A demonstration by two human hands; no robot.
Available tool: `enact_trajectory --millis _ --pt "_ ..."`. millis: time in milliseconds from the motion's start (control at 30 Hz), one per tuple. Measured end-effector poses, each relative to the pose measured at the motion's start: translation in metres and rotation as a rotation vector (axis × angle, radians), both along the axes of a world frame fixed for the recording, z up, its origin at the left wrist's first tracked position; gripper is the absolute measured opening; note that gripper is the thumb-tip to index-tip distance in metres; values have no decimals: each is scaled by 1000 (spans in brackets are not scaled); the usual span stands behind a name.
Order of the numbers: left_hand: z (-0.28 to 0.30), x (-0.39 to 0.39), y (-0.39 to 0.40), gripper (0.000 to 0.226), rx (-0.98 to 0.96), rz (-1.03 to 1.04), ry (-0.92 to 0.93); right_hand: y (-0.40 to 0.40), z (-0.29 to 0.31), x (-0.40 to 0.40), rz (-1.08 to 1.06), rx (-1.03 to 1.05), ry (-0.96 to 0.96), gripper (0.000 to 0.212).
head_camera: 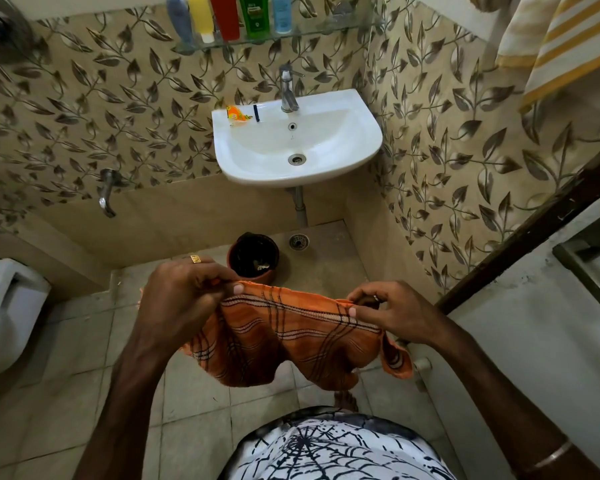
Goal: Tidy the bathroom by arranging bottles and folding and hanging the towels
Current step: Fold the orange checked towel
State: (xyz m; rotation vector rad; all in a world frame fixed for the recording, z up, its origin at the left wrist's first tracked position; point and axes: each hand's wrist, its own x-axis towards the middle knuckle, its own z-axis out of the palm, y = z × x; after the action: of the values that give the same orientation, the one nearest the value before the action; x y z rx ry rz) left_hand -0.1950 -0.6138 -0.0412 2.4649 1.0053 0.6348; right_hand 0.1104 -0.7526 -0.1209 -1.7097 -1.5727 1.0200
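Left hand (184,292) and right hand (392,311) each pinch the orange towel (291,337) along its top edge; match corners evenly, then fold.

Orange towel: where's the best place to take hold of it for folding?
Probably along its top edge, near the two corners, from above. The orange towel hangs slack below that stretched edge, where the left hand and right hand already pinch it, so a grip there keeps it spread flat.
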Motion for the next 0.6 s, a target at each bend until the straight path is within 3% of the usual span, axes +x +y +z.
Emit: enact_trajectory --millis 233,400,600 --pt "1 -3 -3 18 -14 8 14 1 0 -4 35 -43 -84 23" --pt "-3 -5 -2 17 -22 30 47 2 0 -4 30 -3 -200 21" --pt "-12 -4 1 17 -45 135 180 1 7 -9 -16 61 -174 16"
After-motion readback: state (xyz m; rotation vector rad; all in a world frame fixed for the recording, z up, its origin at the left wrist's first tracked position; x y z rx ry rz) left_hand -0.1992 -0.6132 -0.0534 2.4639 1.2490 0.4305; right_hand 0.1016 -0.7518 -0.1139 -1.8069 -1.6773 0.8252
